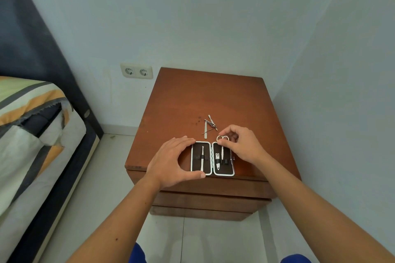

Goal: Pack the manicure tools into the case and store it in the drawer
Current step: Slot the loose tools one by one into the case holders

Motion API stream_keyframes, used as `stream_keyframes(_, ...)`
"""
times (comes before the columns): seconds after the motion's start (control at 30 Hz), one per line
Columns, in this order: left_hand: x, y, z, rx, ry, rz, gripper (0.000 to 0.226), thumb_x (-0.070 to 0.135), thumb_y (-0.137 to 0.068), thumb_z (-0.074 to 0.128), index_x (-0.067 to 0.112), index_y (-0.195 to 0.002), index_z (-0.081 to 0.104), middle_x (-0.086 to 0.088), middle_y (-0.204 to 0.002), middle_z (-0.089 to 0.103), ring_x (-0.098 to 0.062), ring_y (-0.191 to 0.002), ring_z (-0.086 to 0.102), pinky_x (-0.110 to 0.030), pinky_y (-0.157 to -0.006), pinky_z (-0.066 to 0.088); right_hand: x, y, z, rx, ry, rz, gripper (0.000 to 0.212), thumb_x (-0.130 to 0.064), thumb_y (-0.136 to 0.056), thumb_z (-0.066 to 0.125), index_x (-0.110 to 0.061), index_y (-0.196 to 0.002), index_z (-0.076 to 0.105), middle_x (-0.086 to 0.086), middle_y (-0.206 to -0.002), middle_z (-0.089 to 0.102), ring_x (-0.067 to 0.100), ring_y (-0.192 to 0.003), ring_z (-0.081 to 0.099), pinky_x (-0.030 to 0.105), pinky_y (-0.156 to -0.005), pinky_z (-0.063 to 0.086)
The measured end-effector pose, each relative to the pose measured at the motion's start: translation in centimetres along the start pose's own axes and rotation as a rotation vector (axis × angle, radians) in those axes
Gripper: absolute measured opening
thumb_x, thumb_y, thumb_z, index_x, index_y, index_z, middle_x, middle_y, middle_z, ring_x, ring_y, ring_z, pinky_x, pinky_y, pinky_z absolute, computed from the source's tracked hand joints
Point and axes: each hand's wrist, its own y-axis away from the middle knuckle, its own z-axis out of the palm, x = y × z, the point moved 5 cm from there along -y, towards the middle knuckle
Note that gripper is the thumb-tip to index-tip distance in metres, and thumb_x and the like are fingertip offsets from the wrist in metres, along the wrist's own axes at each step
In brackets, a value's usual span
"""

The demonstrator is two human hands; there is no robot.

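Case: the manicure case [212, 158] lay open flat near the front edge of the wooden nightstand [213, 96], both dark halves facing up, between the two hands.
Left half of case: one slim metal tool [202, 158] sat upright under an elastic loop, just right of the left fingertips.
Right half of case: a nail clipper [217, 161] sat under its loop; beside it the small scissors [222, 147] ran down into the next loop, with the ring handles sticking out past the far rim of the case.
Left hand: the left hand [171, 161] cupped the left half, fingers together along its far corner and thumb pressed at its near edge, steadying the case.
Right hand: the right hand [241, 145] had thumb and forefinger pinched on the scissors just below the ring handles; the other fingers curled behind the rings.
Loose tools: a small pile of loose metal tools [209, 126] lay on the nightstand top just beyond the fingertips of both hands, apart from the case; the separate pieces crossed each other and were too small to name.
Drawers: the drawer fronts [211, 200] below the case were shut.
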Motion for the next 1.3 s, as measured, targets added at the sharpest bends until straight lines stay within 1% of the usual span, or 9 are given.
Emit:
stream_keyframes(0.13, 0.0, 0.0, 0.1, -0.005, 0.001, -0.005, 0.106, 0.087, -0.065, 0.074, 0.036, -0.152, 0.046, 0.019, -0.158, 0.043, 0.004, -0.148, 0.028, -0.025, -0.125, 0.013, 0.6, 0.4, -0.3, 0.073, 0.036, 0.006, 0.016, -0.03, -0.083, 0.086, -0.025, -0.095, 0.077, -0.013, -0.072, 0.059, 0.007, -0.063, 0.047, 0.015, -0.059, 0.037)
stream_keyframes(0.3, 0.0, 0.1, 0.1, -0.006, -0.004, -0.002, 0.105, 0.086, -0.065, 0.074, 0.037, -0.153, 0.045, 0.021, -0.158, 0.042, 0.017, -0.138, 0.019, -0.019, -0.12, 0.008, 0.9, 0.2, 0.1, 0.074, 0.054, 0.008, 0.016, -0.033, -0.082, 0.086, -0.027, -0.095, 0.079, -0.008, -0.082, 0.067, 0.006, -0.061, 0.046, 0.016, -0.06, 0.036)
stream_keyframes(0.47, -0.1, 0.0, 0.1, -0.015, -0.011, -0.015, 0.106, 0.088, -0.065, 0.073, 0.038, -0.154, 0.043, 0.02, -0.16, 0.04, 0.015, -0.138, 0.019, -0.021, -0.12, 0.01, 0.0, 0.8, 0.2, 0.008, 0.079, -0.067, 0.017, -0.031, -0.081, 0.088, -0.028, -0.096, 0.081, -0.009, -0.095, 0.064, -0.001, -0.073, 0.052, 0.012, -0.067, 0.041)
stream_keyframes(0.7, -0.1, 0.0, 0.2, -0.016, -0.009, -0.017, 0.107, 0.089, -0.065, 0.073, 0.038, -0.154, 0.043, 0.022, -0.159, 0.04, 0.012, -0.143, 0.022, -0.026, -0.124, 0.014, 0.0, 2.7, 0.2, -0.006, 0.145, -0.156, 0.03, -0.038, -0.088, 0.079, -0.03, -0.117, 0.076, -0.016, -0.107, 0.056, 0.006, -0.088, 0.055, 0.015, -0.079, 0.041)
stream_keyframes(0.83, 0.2, 0.1, 0.0, -0.012, -0.002, -0.021, 0.105, 0.084, -0.066, 0.076, 0.037, -0.154, 0.044, 0.02, -0.159, 0.04, 0.013, -0.138, 0.02, -0.025, -0.124, 0.013, -0.1, 4.3, 0.4, -0.08, 0.223, -0.208, 0.063, -0.06, -0.082, 0.077, -0.027, -0.135, 0.066, -0.016, -0.123, 0.048, 0.005, -0.116, 0.046, 0.017, -0.101, 0.037)
stream_keyframes(0.9, 0.2, 0.2, -0.1, -0.013, 0.0, -0.021, 0.104, 0.082, -0.066, 0.078, 0.036, -0.154, 0.044, 0.018, -0.16, 0.04, 0.014, -0.135, 0.018, -0.022, -0.121, 0.01, -0.1, 4.8, 0.8, -0.14, 0.294, -0.218, 0.081, -0.067, -0.078, 0.076, -0.025, -0.145, 0.058, -0.016, -0.129, 0.045, 0.008, -0.12, 0.039, 0.019, -0.105, 0.033)
stream_keyframes(0.97, 0.1, 0.1, 0.0, -0.016, -0.004, -0.018, 0.105, 0.085, -0.066, 0.075, 0.037, -0.154, 0.043, 0.019, -0.16, 0.04, 0.015, -0.136, 0.017, -0.025, -0.124, 0.012, 0.0, 5.1, 1.1, -0.176, 0.305, -0.206, 0.085, -0.066, -0.079, 0.076, -0.023, -0.149, 0.054, -0.016, -0.132, 0.043, 0.009, -0.122, 0.035, 0.024, -0.109, 0.034)
stream_keyframes(1.17, 0.0, 0.0, 0.2, -0.018, -0.018, 0.0, 0.107, 0.088, -0.065, 0.073, 0.037, -0.154, 0.043, 0.021, -0.159, 0.041, 0.017, -0.138, 0.018, -0.02, -0.121, 0.009, 0.1, 5.1, 1.1, -0.28, 0.329, -0.178, 0.082, -0.061, -0.085, 0.074, -0.023, -0.153, 0.049, -0.017, -0.135, 0.038, 0.012, -0.124, 0.029, 0.029, -0.112, 0.03)
stream_keyframes(1.3, 0.0, 0.0, 0.2, -0.013, 0.0, -0.007, 0.107, 0.088, -0.065, 0.074, 0.037, -0.154, 0.043, 0.023, -0.158, 0.04, 0.015, -0.14, 0.019, -0.025, -0.124, 0.013, -0.4, 4.0, 0.0, -0.114, 0.186, -0.148, 0.046, -0.05, -0.09, 0.074, -0.03, -0.131, 0.069, -0.014, -0.123, 0.052, 0.014, -0.117, 0.039, 0.029, -0.103, 0.038)
